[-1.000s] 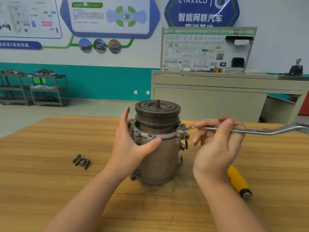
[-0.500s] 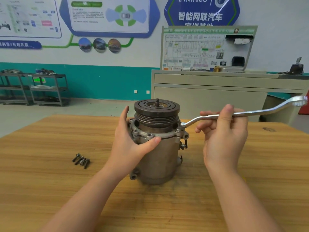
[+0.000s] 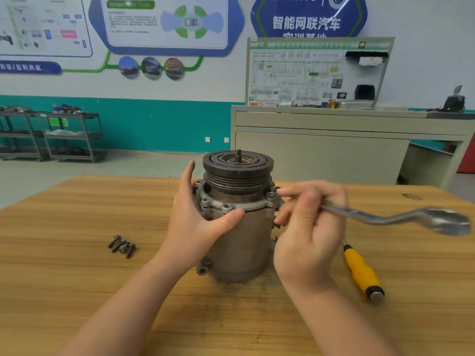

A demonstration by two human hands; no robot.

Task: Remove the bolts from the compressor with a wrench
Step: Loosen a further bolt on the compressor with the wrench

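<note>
A grey metal compressor (image 3: pixel 241 242) stands upright in the middle of the wooden table (image 3: pixel 64 278), with a grooved pulley on top. My left hand (image 3: pixel 198 222) wraps its left side, thumb pressed on the flange. My right hand (image 3: pixel 308 227) grips the shaft of a silver ring wrench (image 3: pixel 401 217). The wrench's far ring end is blurred and points right. Its near end is hidden behind my fingers, beside a bolt (image 3: pixel 271 194) on the right of the flange. Several removed bolts (image 3: pixel 122 246) lie in a small heap on the table to the left.
A yellow-handled screwdriver (image 3: pixel 362 273) lies on the table right of the compressor, partly behind my right hand. Beyond the table stand a beige workbench (image 3: pixel 334 140) with a wiring display board and grey shelving (image 3: pixel 51 134) against the teal wall.
My right hand swung the wrench: its free end went up half a second ago and is now down and toward me. The hand moved closer to the flange. My left hand kept its hold.
</note>
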